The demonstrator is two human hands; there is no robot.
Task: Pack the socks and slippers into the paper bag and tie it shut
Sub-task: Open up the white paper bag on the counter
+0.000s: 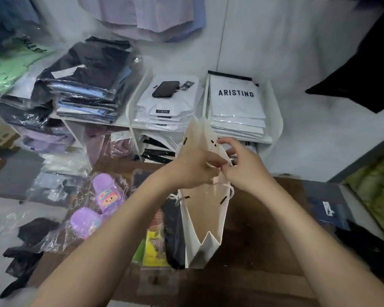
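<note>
Clothing stockroom, brown wooden tabletop [259,229] in front, white shelf unit [133,103] behind it stacked with bagged folded shirts. One stack topped by a white pack printed ARISTINO [236,96], next stack has a black phone [165,89] lying on it. Dark and blue bagged garments [87,85] piled on the left shelf.

White paper bag [203,218] stands on the tabletop, mouth open toward the camera, brown inside visible, side gussets creased inward. Twisted white rope handle [222,186] droops at the near rim.

Left hand [194,168] and right hand [244,167] meet over the bag mouth. Left fingers curled, fingertips pinching something thin at the rim, likely cord; blurred, cannot tell exactly. Right hand thumb and forefinger pinched at the same spot, other fingers loosely spread above. Hands touching or nearly so.

Purple slippers [98,202] with cartoon print, in clear plastic wrap, lie on the tabletop left of the bag, outside it. Dark socks [173,235] lie just beside the bag's left wall, next to a yellow-red packet [154,242]. Black fabric [24,247] on the floor at left.
</note>
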